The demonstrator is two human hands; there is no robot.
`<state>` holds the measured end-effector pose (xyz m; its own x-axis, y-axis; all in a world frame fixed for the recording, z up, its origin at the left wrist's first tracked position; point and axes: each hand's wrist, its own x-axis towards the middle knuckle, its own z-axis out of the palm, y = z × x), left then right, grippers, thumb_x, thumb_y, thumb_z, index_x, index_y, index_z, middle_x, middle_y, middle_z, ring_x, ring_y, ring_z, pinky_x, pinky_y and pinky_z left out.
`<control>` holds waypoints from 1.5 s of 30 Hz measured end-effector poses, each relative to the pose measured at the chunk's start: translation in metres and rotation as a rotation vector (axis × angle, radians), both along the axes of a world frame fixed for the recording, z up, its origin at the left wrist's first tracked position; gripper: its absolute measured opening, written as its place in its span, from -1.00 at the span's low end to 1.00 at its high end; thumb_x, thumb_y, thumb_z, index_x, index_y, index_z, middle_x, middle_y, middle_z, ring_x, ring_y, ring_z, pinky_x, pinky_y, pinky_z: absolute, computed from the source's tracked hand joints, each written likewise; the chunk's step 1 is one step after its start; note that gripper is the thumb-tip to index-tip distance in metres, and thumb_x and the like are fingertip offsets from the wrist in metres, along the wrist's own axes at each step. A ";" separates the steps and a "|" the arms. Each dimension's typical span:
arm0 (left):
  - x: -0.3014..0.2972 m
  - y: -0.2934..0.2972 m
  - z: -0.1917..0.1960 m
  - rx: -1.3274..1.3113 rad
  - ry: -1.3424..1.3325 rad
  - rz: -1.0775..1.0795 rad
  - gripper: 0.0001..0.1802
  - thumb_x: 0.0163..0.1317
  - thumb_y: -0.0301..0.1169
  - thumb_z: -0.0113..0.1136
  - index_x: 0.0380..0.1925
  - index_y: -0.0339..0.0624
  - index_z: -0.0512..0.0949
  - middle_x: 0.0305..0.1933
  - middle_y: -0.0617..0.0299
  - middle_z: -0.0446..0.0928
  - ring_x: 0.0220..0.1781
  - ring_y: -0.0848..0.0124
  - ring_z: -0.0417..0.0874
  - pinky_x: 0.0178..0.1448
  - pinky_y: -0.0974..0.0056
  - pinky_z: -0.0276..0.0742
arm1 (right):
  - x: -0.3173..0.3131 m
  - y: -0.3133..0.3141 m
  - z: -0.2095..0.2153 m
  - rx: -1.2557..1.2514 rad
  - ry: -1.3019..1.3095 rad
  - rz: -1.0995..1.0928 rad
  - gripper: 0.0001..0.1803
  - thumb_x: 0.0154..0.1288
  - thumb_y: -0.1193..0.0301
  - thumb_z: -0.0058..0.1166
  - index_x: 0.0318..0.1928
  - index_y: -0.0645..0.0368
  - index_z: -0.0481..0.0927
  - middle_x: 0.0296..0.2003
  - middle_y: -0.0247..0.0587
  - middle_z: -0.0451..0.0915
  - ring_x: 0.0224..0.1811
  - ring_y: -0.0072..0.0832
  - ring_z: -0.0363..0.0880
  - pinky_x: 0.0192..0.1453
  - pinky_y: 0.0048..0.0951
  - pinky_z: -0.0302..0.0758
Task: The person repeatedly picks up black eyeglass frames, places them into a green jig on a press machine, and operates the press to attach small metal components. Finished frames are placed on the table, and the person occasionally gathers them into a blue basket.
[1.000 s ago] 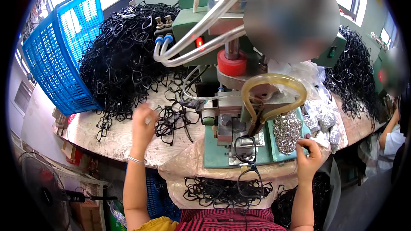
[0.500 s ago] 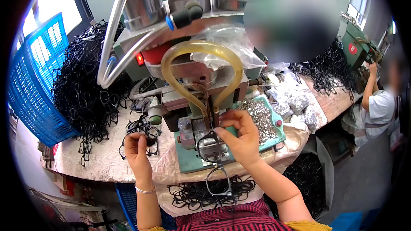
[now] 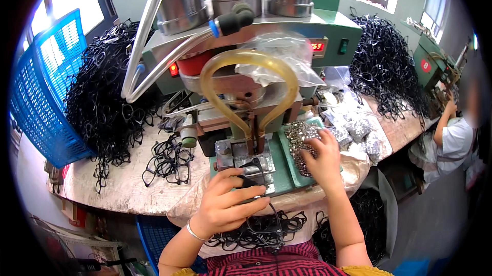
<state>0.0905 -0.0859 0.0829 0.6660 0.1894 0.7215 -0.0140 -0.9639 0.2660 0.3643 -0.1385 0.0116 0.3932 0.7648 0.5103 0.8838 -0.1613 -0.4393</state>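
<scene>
My left hand is closed around a black eyeglass frame in front of the machine's metal fixture. Part of the frame is hidden by my fingers; the rest hangs toward my lap. My right hand reaches over a green tray of small shiny metal parts, its bent fingers apart at the parts. Two copper-coloured tips, joined by a looped amber hose, stand just behind the fixture.
Piles of black eyeglass frames lie left and back right, with a smaller group on the table. A blue basket leans at left. More frames lie on my lap. A person works at far right.
My left hand has moved from the loose frames at left to the eyeglass frame at the fixture and grips it. My right hand has left the fixture for the parts tray.
</scene>
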 end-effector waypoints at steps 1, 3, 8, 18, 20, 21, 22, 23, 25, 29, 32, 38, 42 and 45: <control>0.002 0.001 0.002 -0.009 0.004 -0.008 -0.68 -0.08 -0.43 0.43 -0.22 -0.01 0.76 -0.11 0.30 0.71 -0.30 0.29 0.48 0.13 0.01 0.57 | 0.013 -0.006 -0.015 0.020 0.030 -0.017 -0.76 0.03 0.37 0.37 -0.24 0.12 0.73 0.09 0.10 0.57 0.30 0.07 0.42 0.35 -0.01 0.34; 0.002 0.001 0.003 -0.031 0.021 -0.012 -0.67 -0.09 -0.43 0.42 -0.21 -0.01 0.76 -0.11 0.30 0.71 -0.31 0.29 0.48 0.13 0.01 0.55 | 0.019 -0.008 -0.027 0.097 0.081 0.043 -0.80 0.01 0.42 0.36 -0.28 0.12 0.71 0.04 0.09 0.59 0.25 0.08 0.46 0.29 -0.04 0.40; -0.002 0.000 0.000 -0.038 0.001 0.005 -0.68 -0.07 -0.42 0.41 -0.21 -0.01 0.76 -0.07 0.31 0.70 -0.30 0.28 0.48 0.17 0.01 0.55 | -0.003 0.008 -0.014 0.146 -0.038 0.287 -0.85 0.04 0.49 0.26 -0.32 0.17 0.63 0.02 0.03 0.57 0.24 0.00 0.48 0.24 -0.05 0.44; -0.061 -0.058 -0.023 0.069 -0.337 0.673 -0.78 0.11 -0.59 0.24 -0.20 -0.16 0.61 0.00 0.08 0.60 0.03 0.06 0.58 0.17 0.05 0.48 | 0.013 0.005 -0.018 0.252 0.349 0.114 -0.96 0.27 0.57 0.20 -0.29 0.28 0.61 -0.27 -0.21 0.68 -0.15 -0.42 0.63 -0.01 -0.40 0.52; -0.092 -0.046 -0.003 0.158 -0.471 0.948 -0.79 0.30 -0.70 -0.01 -0.10 -0.29 0.44 -0.09 0.01 0.55 -0.03 0.17 0.55 0.15 0.14 0.44 | 0.007 -0.012 -0.014 0.472 0.896 0.034 -0.96 0.34 0.55 0.15 -0.23 0.25 0.62 -0.27 -0.32 0.66 -0.17 -0.55 0.59 -0.01 -0.48 0.50; -0.101 -0.035 0.007 0.128 -0.592 0.918 -0.80 0.32 -0.71 -0.05 -0.10 -0.32 0.44 -0.05 0.02 0.54 0.00 0.21 0.54 0.17 0.17 0.46 | 0.017 -0.022 -0.030 0.592 1.043 0.070 -0.92 0.37 0.52 0.15 -0.17 0.23 0.62 -0.26 -0.35 0.64 -0.19 -0.58 0.56 0.00 -0.54 0.47; -0.106 -0.025 0.013 0.058 -0.630 0.874 -0.77 0.31 -0.74 -0.05 -0.08 -0.33 0.46 -0.02 0.02 0.55 0.03 0.23 0.55 0.21 0.19 0.44 | 0.015 -0.018 -0.038 0.614 1.057 0.035 -0.93 0.36 0.54 0.15 -0.17 0.23 0.62 -0.26 -0.36 0.64 -0.20 -0.60 0.56 -0.01 -0.56 0.47; -0.110 -0.005 0.013 0.075 -0.642 0.791 -0.77 0.27 -0.77 0.02 -0.12 -0.34 0.50 -0.04 0.01 0.56 0.05 0.26 0.55 0.22 0.24 0.42 | 0.007 -0.014 -0.040 0.636 1.067 -0.004 -0.93 0.35 0.55 0.16 -0.17 0.23 0.62 -0.26 -0.37 0.64 -0.21 -0.62 0.55 -0.01 -0.57 0.47; -0.104 0.038 0.016 0.117 -0.302 0.919 -0.79 0.16 -0.70 0.21 -0.20 -0.26 0.59 0.01 0.07 0.62 0.06 0.14 0.55 0.29 0.08 0.34 | -0.004 0.000 -0.040 0.597 1.033 -0.026 -0.92 0.33 0.57 0.18 -0.18 0.23 0.63 -0.27 -0.40 0.62 -0.22 -0.66 0.54 -0.04 -0.61 0.45; -0.105 0.128 -0.046 -0.042 0.474 0.922 -0.58 -0.04 -0.70 0.12 -0.20 -0.03 0.70 0.37 -0.01 0.39 0.40 -0.21 0.28 0.49 -0.06 0.19 | -0.015 0.029 -0.029 0.479 0.995 0.169 -0.90 0.26 0.60 0.22 -0.21 0.23 0.63 -0.31 -0.41 0.61 -0.24 -0.67 0.53 -0.07 -0.62 0.44; -0.128 0.175 -0.098 -0.447 0.501 0.843 -0.76 0.06 -0.53 0.31 -0.26 0.01 0.75 0.40 0.03 0.41 0.45 -0.11 0.29 0.52 -0.03 0.15 | -0.021 0.021 -0.016 0.418 0.848 0.142 -0.90 0.18 0.62 0.25 -0.28 0.26 0.63 -0.35 -0.37 0.65 -0.25 -0.61 0.56 -0.04 -0.54 0.48; -0.154 0.180 -0.063 -0.590 -0.610 0.526 -0.80 0.51 -0.42 -0.05 -0.18 -0.29 0.53 0.14 0.06 0.60 0.04 0.42 0.59 0.22 0.30 0.46 | 0.005 -0.047 -0.019 0.357 0.423 -0.079 -0.88 0.11 0.66 0.25 -0.30 0.26 0.66 -0.33 -0.20 0.66 -0.22 -0.35 0.63 0.01 -0.37 0.51; -0.136 0.163 -0.010 -0.867 -0.982 0.355 -0.70 0.56 -0.16 -0.08 -0.25 -0.10 0.47 -0.36 0.34 0.54 -0.43 0.61 0.39 -0.27 0.41 0.44 | -0.001 -0.061 -0.009 0.322 0.561 -0.021 -0.87 0.10 0.66 0.27 -0.29 0.27 0.67 -0.31 -0.23 0.67 -0.19 -0.44 0.62 -0.03 -0.41 0.51; -0.143 0.174 -0.034 -1.192 -0.837 0.325 -0.56 0.51 0.07 -0.08 -0.29 -0.05 0.44 -0.49 0.39 0.34 -0.51 0.56 0.34 -0.45 0.45 0.27 | -0.034 -0.033 0.024 0.284 0.557 0.303 -0.85 0.04 0.63 0.29 -0.32 0.23 0.68 -0.31 -0.20 0.69 -0.21 -0.34 0.66 -0.04 -0.39 0.52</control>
